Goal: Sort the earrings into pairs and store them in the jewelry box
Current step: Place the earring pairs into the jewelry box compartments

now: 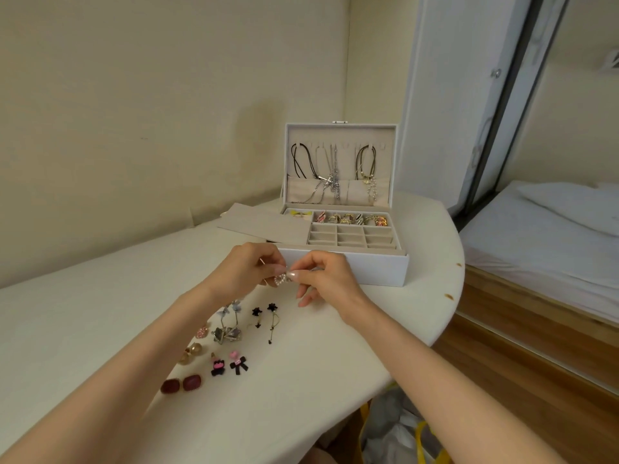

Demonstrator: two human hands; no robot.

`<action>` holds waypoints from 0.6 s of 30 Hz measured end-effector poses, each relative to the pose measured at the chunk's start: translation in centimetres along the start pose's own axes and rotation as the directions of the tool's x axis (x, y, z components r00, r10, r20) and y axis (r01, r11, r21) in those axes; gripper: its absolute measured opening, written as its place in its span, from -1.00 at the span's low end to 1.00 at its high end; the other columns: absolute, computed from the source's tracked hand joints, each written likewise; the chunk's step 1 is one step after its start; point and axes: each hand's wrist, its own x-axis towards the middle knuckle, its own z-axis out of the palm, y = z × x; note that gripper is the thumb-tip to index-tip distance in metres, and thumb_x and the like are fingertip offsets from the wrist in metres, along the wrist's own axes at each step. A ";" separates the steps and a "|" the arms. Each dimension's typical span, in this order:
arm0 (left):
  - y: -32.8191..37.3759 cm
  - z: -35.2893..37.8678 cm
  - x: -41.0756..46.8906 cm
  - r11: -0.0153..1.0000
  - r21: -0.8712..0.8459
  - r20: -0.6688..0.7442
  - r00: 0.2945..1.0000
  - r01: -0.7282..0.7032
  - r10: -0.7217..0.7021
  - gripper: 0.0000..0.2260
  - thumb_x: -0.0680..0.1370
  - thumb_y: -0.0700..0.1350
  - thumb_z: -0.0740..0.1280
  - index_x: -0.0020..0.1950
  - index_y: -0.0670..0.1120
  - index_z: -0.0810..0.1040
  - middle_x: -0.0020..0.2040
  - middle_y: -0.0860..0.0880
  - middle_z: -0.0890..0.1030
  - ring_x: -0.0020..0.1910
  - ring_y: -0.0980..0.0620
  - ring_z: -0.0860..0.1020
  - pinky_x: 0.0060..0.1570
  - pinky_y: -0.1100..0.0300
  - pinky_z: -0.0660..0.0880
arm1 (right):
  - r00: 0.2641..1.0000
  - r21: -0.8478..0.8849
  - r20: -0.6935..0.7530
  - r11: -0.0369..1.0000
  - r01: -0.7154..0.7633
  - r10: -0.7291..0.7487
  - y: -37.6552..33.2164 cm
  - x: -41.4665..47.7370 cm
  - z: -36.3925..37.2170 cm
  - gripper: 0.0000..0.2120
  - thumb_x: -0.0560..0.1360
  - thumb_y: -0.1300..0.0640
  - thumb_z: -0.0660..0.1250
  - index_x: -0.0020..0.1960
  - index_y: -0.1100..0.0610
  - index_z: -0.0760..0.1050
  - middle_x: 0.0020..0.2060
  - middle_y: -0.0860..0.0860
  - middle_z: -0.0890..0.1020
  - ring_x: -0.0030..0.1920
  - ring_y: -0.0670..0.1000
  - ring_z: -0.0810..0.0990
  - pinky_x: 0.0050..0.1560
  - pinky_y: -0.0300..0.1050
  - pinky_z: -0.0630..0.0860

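Both hands meet above the white rounded counter, just in front of the open white jewelry box. The left hand and right hand pinch a small pearl-beaded earring between them. The thumb and first fingers of each hand are pressed onto it, while the right hand's other fingers hang loosely curled. The earring is held clear of the counter, near the box's front wall and outside it.

The box lid stands upright, with dark cord and silver chain necklaces hanging inside. In the tray below, a row of gold and coloured rings sits behind a grid of small beige compartments. A flat grey insert panel lies to the left of the box.

The remaining earrings lie in pairs on the counter near the left forearm:
- grey-blue flower drops with square crystals
- black flower drops on thin stems
- pink sparkling round studs
- gold round studs
- black bows with pink tops
- dark red rectangular studs

A bed with white sheets stands to the right.
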 end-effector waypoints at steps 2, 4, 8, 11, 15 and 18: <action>0.1 0.0 0.0 0.999 -0.040 0.006 1.000 -0.009 0.010 -0.86 0.51 -0.26 0.34 -0.23 -0.08 0.55 -0.32 0.02 0.58 -0.42 0.23 0.53 -0.28 0.36 0.49 | 1.000 0.054 0.003 0.999 -0.003 0.003 0.0 0.0 -0.2 -0.90 0.43 0.36 0.37 -0.22 0.22 0.54 -0.33 0.13 0.52 -0.46 -0.01 0.52 -0.48 -0.17 0.54; 0.2 0.0 0.0 0.998 -0.067 0.002 1.000 -0.019 0.019 -0.86 0.51 -0.26 0.33 -0.23 -0.09 0.56 -0.33 0.01 0.58 -0.41 0.24 0.52 -0.28 0.38 0.48 | 1.000 0.081 0.003 0.997 0.000 0.000 -0.1 -0.1 -0.4 -0.93 0.43 0.36 0.37 -0.20 0.24 0.54 -0.31 0.13 0.53 -0.43 0.00 0.52 -0.46 -0.16 0.55; 0.2 0.1 -0.1 0.992 -0.123 0.004 1.000 -0.028 0.029 -0.85 0.53 -0.27 0.31 -0.23 -0.11 0.54 -0.34 0.00 0.54 -0.41 0.26 0.48 -0.30 0.43 0.42 | 1.000 0.079 -0.028 0.997 0.017 -0.015 -0.4 -0.2 -0.4 -0.91 0.44 0.35 0.37 -0.21 0.22 0.51 -0.34 0.10 0.54 -0.44 -0.03 0.50 -0.47 -0.17 0.52; 0.2 0.2 -0.1 0.992 -0.122 -0.008 0.999 -0.044 0.043 -0.85 0.55 -0.26 0.28 -0.21 -0.10 0.54 -0.32 0.00 0.53 -0.39 0.27 0.47 -0.28 0.44 0.43 | 0.998 0.072 -0.038 0.996 0.049 -0.046 -0.7 -0.1 -0.4 -0.93 0.44 0.35 0.37 -0.12 0.24 0.52 -0.32 0.10 0.50 -0.46 -0.06 0.49 -0.48 -0.18 0.51; 0.5 0.4 -0.1 0.983 -0.169 -0.035 0.997 -0.071 0.065 -0.89 0.55 -0.29 0.26 -0.14 -0.17 0.54 -0.33 -0.01 0.50 -0.37 0.21 0.44 -0.25 0.38 0.45 | 0.997 0.103 0.033 0.993 0.061 -0.065 -1.1 -0.2 -0.7 -0.92 0.48 0.34 0.33 -0.06 0.23 0.57 -0.31 0.08 0.51 -0.46 -0.07 0.49 -0.47 -0.19 0.53; 0.7 0.5 -0.1 0.978 -0.195 -0.042 0.997 -0.072 0.065 -0.88 0.55 -0.32 0.25 -0.16 -0.19 0.52 -0.34 -0.05 0.50 -0.39 0.20 0.44 -0.27 0.38 0.45 | 0.995 0.090 0.053 0.992 0.085 -0.090 -1.3 -0.5 -1.0 -0.93 0.46 0.35 0.36 -0.15 0.22 0.58 -0.36 0.06 0.53 -0.46 -0.06 0.50 -0.44 -0.17 0.55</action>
